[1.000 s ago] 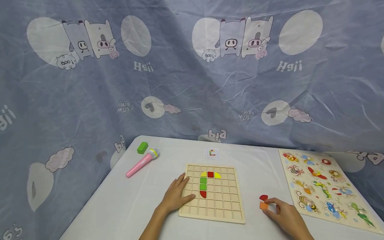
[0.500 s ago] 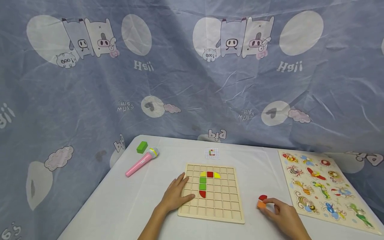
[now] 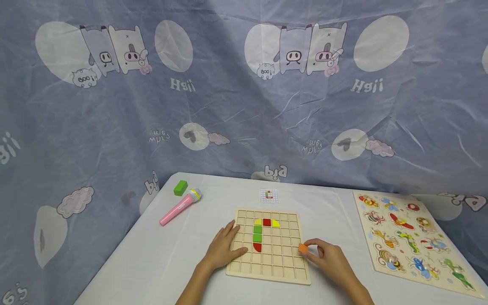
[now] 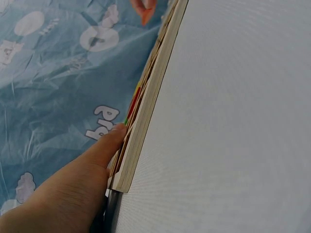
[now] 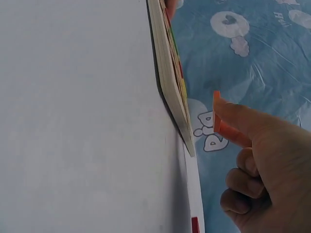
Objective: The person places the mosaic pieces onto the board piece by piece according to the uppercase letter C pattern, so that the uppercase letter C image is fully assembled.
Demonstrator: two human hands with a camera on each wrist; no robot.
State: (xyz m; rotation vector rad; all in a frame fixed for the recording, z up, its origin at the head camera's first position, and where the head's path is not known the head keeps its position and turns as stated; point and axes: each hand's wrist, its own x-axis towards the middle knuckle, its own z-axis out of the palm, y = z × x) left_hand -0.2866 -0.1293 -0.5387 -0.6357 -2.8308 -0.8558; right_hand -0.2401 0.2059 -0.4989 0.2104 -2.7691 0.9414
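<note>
My left hand (image 3: 222,248) rests at the left edge of the wooden grid board (image 3: 284,258), fingers straight and thumb lying over the rim. Between thumb and index finger my right hand (image 3: 331,260) pinches an orange square tile (image 3: 303,248), which overlaps the board's right edge in the head view. In the right wrist view this tile (image 5: 216,111) is raised, and the other fingers are curled in. Set in the grid are two green squares (image 3: 257,233), a red square (image 3: 267,222), two yellow rounded pieces (image 3: 275,223) and a red rounded piece (image 3: 257,247).
A small pattern card (image 3: 269,195) lies behind the board. A pink toy microphone (image 3: 179,209) and a green block (image 3: 181,188) lie at the back left. To the right is an insect puzzle board (image 3: 409,241). A loose red piece (image 5: 195,224) shows at the right wrist view's bottom.
My right hand has picked up the orange tile and carried it left to the board's right edge. The loose red piece is now hidden in the head view. My left hand has stayed put.
</note>
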